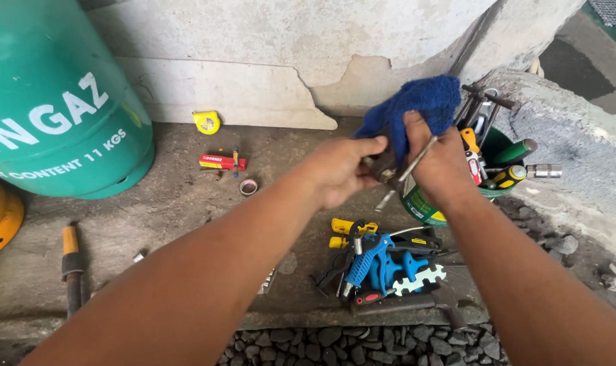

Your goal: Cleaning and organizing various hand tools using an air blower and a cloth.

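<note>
Gravel (362, 342) lies nearest you, at 6 o'clock below the concrete ledge (186, 203). Your left hand (338, 169) has its grip clamped on a small metal tool (384, 169), and your right hand (440, 163) has its grip clamped on a blue cloth (416, 102) and a thin metal rod (416, 159). Both meet at 12 o'clock above the hand tools (382, 261). A green tool bucket (498, 146) sits at 3 o'clock, a green gas cylinder (57, 102) at 9 o'clock.

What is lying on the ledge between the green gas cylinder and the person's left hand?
In the head view, between the gas cylinder and the left hand lie a red flat tool and a small tape roll.
</note>
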